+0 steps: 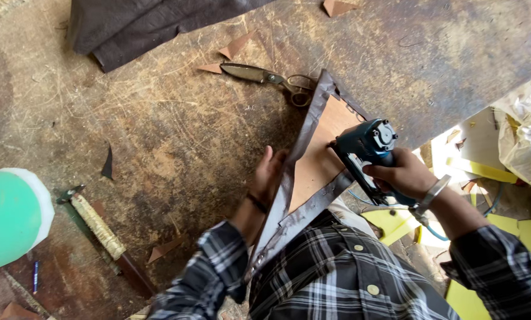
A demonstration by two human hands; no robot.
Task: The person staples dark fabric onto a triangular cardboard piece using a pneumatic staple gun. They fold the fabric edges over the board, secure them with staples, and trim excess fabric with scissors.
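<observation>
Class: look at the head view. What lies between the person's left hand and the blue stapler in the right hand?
The cloth-wrapped wooden panel: left hand, blue stapler, right hand.
</observation>
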